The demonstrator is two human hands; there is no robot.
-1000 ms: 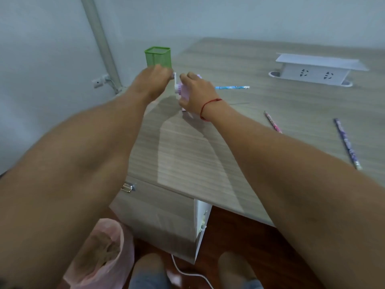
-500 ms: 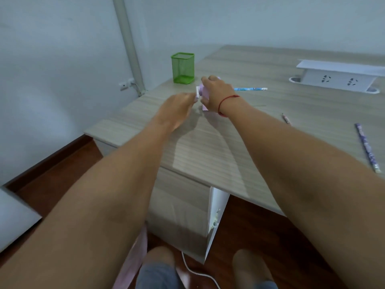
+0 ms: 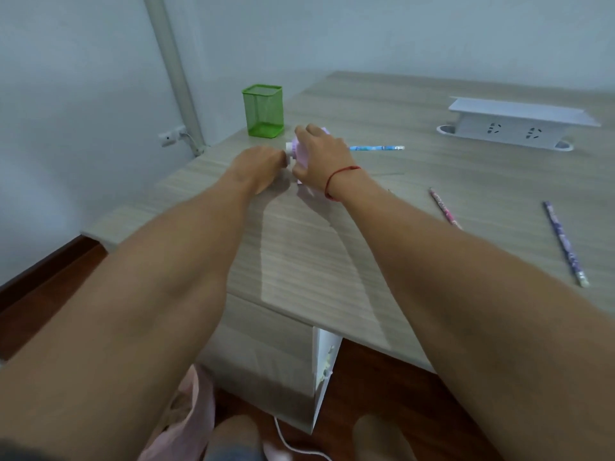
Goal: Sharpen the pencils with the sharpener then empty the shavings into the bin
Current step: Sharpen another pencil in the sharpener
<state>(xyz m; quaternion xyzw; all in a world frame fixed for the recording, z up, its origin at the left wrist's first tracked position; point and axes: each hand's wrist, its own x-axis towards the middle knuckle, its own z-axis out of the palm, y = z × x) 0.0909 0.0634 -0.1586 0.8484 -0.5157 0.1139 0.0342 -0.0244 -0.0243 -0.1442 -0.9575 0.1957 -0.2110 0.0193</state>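
A lilac sharpener [image 3: 297, 148] stands on the wooden desk [image 3: 332, 247], left of centre. My right hand [image 3: 321, 158] grips its body from above and hides most of it. My left hand [image 3: 263, 168] is at the sharpener's white left end with fingers curled round the crank, which is hidden under them. A blue pencil [image 3: 377, 148] sticks out to the right from behind my right hand, lying level. A pink pencil [image 3: 444, 207] and a purple pencil [image 3: 564, 242] lie loose on the desk to the right.
A green mesh pencil cup [image 3: 263, 110] stands just behind the sharpener. A white socket box [image 3: 512, 126] sits at the back right. On the floor by my feet, a bin with a pink bag [image 3: 191, 410] stands below the desk's front left edge.
My left hand has dropped from up by the green cup to low beside the sharpener's left end. My right hand has stayed on the sharpener. The view has shifted.
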